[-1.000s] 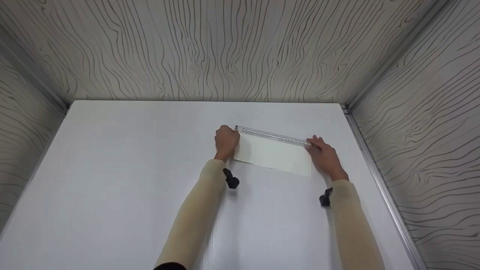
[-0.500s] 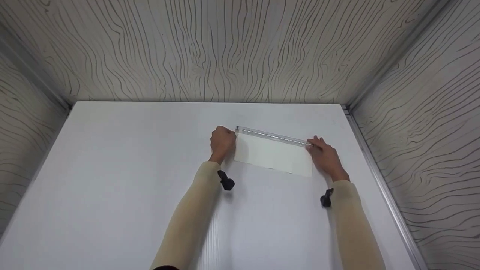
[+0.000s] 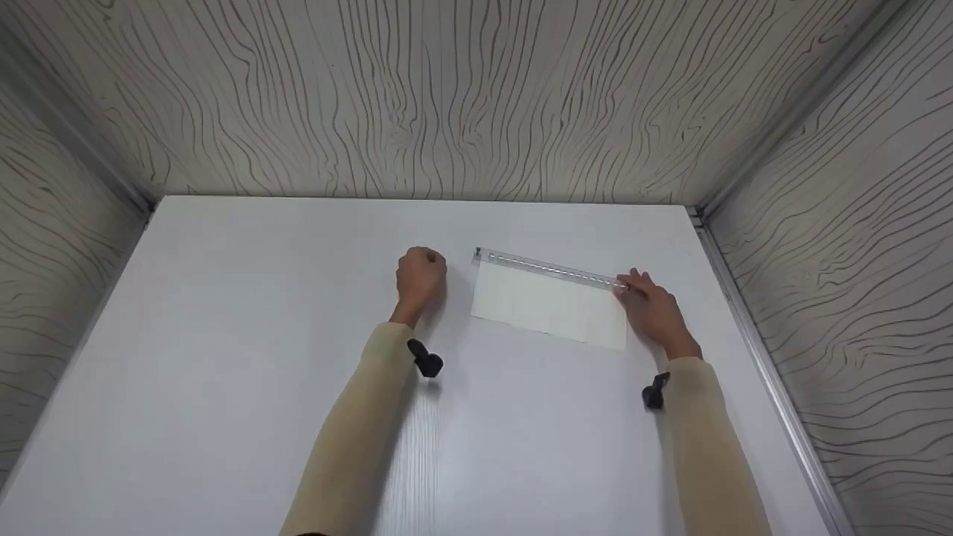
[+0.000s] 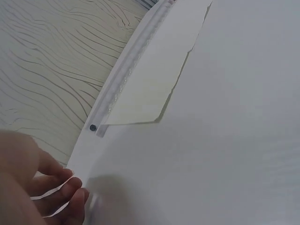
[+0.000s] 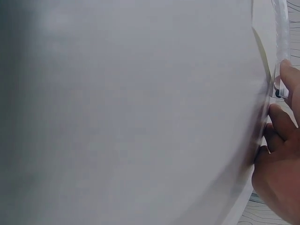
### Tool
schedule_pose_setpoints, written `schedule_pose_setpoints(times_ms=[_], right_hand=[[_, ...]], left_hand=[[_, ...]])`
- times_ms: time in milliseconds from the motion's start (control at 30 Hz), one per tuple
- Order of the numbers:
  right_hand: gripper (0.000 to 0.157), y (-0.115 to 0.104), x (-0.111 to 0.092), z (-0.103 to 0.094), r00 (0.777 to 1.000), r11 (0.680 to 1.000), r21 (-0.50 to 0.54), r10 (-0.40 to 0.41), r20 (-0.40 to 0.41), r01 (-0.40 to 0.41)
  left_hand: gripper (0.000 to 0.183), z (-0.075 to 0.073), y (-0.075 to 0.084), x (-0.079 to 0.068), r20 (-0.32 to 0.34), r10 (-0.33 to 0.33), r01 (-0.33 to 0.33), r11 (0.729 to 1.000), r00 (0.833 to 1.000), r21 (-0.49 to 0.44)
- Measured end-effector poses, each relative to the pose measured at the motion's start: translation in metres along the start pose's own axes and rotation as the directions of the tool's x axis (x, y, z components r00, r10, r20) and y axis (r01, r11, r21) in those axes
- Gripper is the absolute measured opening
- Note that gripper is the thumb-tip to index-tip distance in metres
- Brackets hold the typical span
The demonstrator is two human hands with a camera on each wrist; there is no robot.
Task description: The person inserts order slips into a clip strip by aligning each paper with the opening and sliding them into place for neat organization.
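A clear plastic ruler (image 3: 551, 269) lies slanted along the far edge of a cream sheet of paper (image 3: 547, 307). The sheet's near edge looks uneven and slightly lifted in the left wrist view. My right hand (image 3: 655, 316) pinches the ruler's right end between thumb and finger, its other fingers bent at the table, as the right wrist view shows. My left hand (image 3: 421, 277) rests apart from the ruler, to its left, with fingers loosely curled and nothing visible in them. The ruler's free left end (image 4: 96, 129) has a dark dot.
The white table (image 3: 260, 335) runs back to a wood-grain panel (image 3: 417, 97). Another such panel (image 3: 871, 246) rises on the right, behind a metal rail (image 3: 767, 365). Each sleeve carries a small black camera mount, one at the left wrist (image 3: 426, 359).
My left hand has come away from the ruler's left end and moved left. My right hand keeps its hold, and the ruler and paper stay nearly in place.
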State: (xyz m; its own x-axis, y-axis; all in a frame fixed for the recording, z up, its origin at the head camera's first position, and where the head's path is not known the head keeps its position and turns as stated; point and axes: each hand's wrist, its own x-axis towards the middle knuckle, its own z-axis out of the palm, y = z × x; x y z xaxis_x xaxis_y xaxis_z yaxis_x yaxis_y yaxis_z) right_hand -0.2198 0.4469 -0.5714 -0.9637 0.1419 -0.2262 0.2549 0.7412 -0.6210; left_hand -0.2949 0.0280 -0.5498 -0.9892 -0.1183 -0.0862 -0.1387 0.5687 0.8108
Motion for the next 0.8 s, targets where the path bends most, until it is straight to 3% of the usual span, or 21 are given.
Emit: schedule_pose_setpoints(times_ms=[200, 567, 800], right_hand=[[0.066, 0.002, 0.001, -0.002, 1.0, 1.0, -0.015, 0.015, 0.024, -0.014], [0.07, -0.003, 0.006, -0.016, 0.998, 0.997, -0.069, 0.022, 0.061, -0.017], [0.073, -0.002, -0.002, -0.029, 1.0, 0.996, -0.085, -0.008, -0.005, 0.007]], left_hand=[[0.03, -0.023, -0.009, 0.004, -0.02, 0.057, -0.057, 0.998, 0.998, -0.013], [0.03, -0.06, -0.012, 0.0, -0.007, 0.167, -0.166, 0.983, 0.986, 0.078], [0.031, -0.075, -0.018, -0.008, 0.032, 0.227, -0.229, 0.967, 0.973, 0.112]])
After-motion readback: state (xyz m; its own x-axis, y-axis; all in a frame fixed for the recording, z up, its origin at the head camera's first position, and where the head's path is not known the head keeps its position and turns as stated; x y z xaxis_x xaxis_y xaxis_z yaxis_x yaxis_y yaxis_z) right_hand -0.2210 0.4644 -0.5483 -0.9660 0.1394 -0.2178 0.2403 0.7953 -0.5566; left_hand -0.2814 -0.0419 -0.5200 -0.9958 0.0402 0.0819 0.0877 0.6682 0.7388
